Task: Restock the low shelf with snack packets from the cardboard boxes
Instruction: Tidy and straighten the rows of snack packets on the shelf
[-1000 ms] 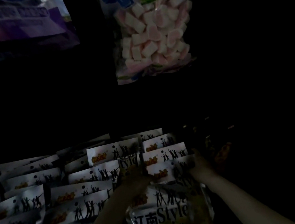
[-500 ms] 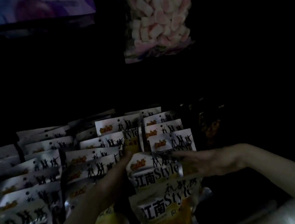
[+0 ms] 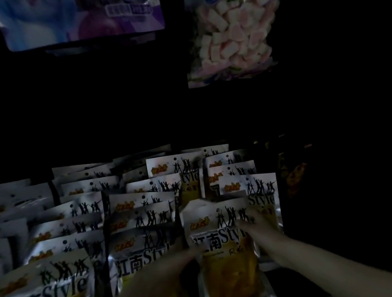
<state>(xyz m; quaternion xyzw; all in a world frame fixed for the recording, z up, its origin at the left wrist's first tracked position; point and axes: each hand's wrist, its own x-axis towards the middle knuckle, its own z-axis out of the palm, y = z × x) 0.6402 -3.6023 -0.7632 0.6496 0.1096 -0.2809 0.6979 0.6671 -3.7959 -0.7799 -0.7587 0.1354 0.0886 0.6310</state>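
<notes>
Left arm: bare forearm rising from the bottom edge toward upper right.
Left hand: dim and blurred, fingers extended rightward; grip unclear.
Right arm: bare, entering from lower right.
Right hand: blurred, fingers reaching up-left; grip unclear.

Two bare forearms – no sleeves, left hand, right hand

**Both hands on the front snack packet in a dim shelf**

The left hand touches the left edge of the front packet; the right hand rests on its right edge. Rows of matching packets stand beyond and left of the hands. A marshmallow bag hangs above the right hand, a blue-purple bag above the left.
</notes>
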